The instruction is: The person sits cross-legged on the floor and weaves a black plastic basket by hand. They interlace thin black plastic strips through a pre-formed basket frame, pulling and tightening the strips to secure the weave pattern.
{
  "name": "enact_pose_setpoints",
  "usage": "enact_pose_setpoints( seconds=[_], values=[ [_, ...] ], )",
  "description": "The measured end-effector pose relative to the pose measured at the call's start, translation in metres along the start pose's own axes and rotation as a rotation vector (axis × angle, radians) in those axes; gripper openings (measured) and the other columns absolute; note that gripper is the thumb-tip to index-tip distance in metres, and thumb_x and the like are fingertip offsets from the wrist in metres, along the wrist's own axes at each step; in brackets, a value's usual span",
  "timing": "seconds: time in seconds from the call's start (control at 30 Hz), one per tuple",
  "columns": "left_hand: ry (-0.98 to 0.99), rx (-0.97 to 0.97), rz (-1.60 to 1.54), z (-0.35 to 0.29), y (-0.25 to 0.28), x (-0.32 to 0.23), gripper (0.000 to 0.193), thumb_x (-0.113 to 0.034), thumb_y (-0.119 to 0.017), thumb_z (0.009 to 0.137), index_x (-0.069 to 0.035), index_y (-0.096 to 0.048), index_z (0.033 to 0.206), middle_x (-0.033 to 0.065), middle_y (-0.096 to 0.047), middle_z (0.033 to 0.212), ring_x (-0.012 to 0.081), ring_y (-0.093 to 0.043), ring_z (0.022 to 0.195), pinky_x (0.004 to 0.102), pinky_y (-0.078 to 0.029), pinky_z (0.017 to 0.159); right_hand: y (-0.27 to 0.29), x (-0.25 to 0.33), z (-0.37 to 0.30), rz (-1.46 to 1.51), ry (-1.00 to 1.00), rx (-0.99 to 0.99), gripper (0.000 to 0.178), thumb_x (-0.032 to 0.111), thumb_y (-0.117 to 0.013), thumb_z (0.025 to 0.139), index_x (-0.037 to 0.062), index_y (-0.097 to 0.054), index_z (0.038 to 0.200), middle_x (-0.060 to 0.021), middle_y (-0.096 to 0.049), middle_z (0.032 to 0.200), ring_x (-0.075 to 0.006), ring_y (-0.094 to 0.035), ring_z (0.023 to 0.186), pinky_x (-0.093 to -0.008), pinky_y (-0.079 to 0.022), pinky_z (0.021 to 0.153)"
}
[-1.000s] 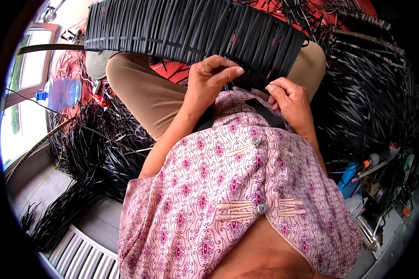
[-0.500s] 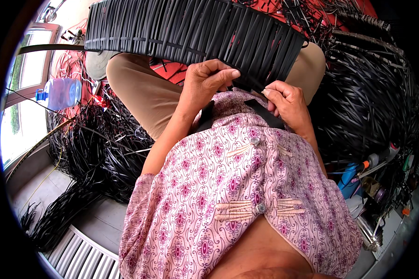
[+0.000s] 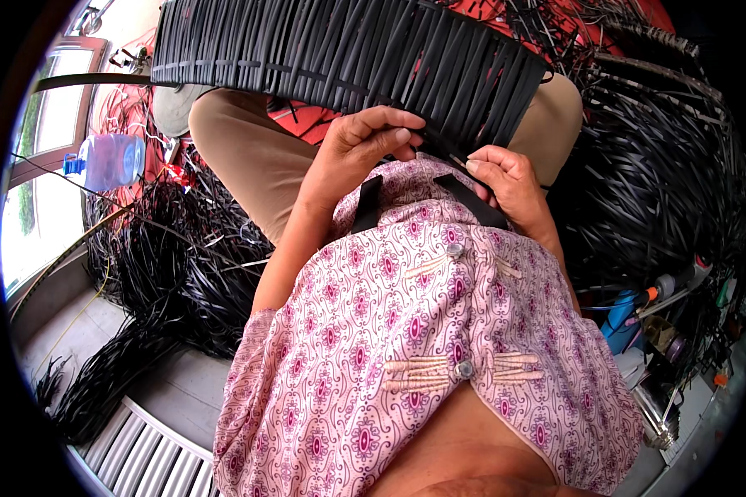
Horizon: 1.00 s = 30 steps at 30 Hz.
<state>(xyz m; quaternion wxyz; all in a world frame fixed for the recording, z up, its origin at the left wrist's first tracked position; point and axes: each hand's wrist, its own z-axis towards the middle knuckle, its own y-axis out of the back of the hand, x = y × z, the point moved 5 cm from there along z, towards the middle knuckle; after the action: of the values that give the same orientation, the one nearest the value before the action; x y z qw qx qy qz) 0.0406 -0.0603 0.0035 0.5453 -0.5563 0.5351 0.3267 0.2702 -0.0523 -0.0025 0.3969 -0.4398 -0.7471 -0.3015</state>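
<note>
Glowing at the far left, a brown-framed window lights the room, and a clear blue water jug stands close by with its neck toward the glass. Lower down, a white ridged panel shows at the bottom edge, and above it a thick heap of loose black strips spills over a grey floor. Next comes the seated person's tan-trousered left leg, bent at the knee. Across both knees, at the top of the view, lies a long black woven panel, its flat strips set side by side and crossed by a narrow band, with red sheeting visible below its near edge. The left hand is at that near edge, thumb and forefinger drawn narrowly together; whether anything is caught between them cannot be told. A thin dark strip slants from beside those fingertips to the right hand, which pinches it between thumb and forefinger with the other fingers curled under. Below both hands spreads a pink patterned shirt. Farther right, a large mass of black strands fills the side, with a blue container and a shiny metal cylinder beneath it.
</note>
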Motion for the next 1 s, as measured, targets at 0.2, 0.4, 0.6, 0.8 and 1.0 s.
enact_pose_setpoints(
  seconds=[0.2, 0.4, 0.6, 0.8, 1.0],
  values=[
    [-0.436, -0.313, 0.465, -0.001, 0.002, -0.001, 0.011, -0.003, -0.075, 0.086, -0.002, -0.076, 0.096, 0.0018, -0.065, 0.082, 0.0107, -0.062, 0.083, 0.0239, -0.051, 0.075, -0.005, 0.000, 0.001, 0.002, 0.022, -0.011, 0.018, 0.019, -0.064, 0.095, 0.0029, -0.071, 0.091, 0.0015, -0.060, 0.061, -0.0031, -0.050, 0.051, -0.0201, -0.039, 0.047],
    [-0.248, -0.392, 0.220, -0.002, 0.003, 0.007, 0.019, 0.002, -0.076, 0.085, -0.001, -0.073, 0.103, -0.0034, -0.060, 0.083, 0.0047, -0.056, 0.078, 0.0179, -0.046, 0.069, -0.004, -0.003, 0.001, -0.093, 0.047, -0.013, 0.018, 0.018, -0.065, 0.094, 0.0015, -0.072, 0.091, 0.0003, -0.061, 0.061, -0.0051, -0.054, 0.056, -0.0230, -0.041, 0.052],
    [-0.291, -0.405, 0.441, -0.001, 0.012, 0.016, 0.019, -0.008, -0.081, 0.081, -0.003, -0.072, 0.098, 0.0014, -0.066, 0.078, 0.0076, -0.061, 0.070, 0.0232, -0.050, 0.064, -0.005, 0.003, -0.002, -0.185, 0.173, -0.005, 0.016, 0.015, -0.065, 0.093, 0.0001, -0.072, 0.091, -0.0022, -0.061, 0.061, -0.0067, -0.057, 0.058, -0.0248, -0.044, 0.056],
    [-0.249, -0.345, 0.471, -0.002, 0.017, 0.018, 0.016, -0.009, -0.081, 0.082, -0.003, -0.069, 0.091, 0.0015, -0.066, 0.076, 0.0069, -0.059, 0.067, 0.0225, -0.049, 0.063, -0.004, 0.014, -0.009, -0.225, 0.224, -0.005, 0.015, 0.013, -0.064, 0.093, -0.0010, -0.071, 0.092, -0.0037, -0.062, 0.062, -0.0082, -0.058, 0.059, -0.0261, -0.046, 0.057],
    [-0.128, -0.287, 0.254, -0.001, 0.018, 0.022, 0.016, -0.010, -0.079, 0.086, -0.004, -0.065, 0.084, -0.0043, -0.061, 0.074, 0.0036, -0.054, 0.068, 0.0211, -0.046, 0.061, -0.003, 0.017, -0.010, -0.229, 0.266, -0.001, 0.015, 0.012, -0.064, 0.093, -0.0017, -0.070, 0.094, -0.0045, -0.062, 0.064, -0.0090, -0.059, 0.059, -0.0267, -0.048, 0.057]
  ],
)
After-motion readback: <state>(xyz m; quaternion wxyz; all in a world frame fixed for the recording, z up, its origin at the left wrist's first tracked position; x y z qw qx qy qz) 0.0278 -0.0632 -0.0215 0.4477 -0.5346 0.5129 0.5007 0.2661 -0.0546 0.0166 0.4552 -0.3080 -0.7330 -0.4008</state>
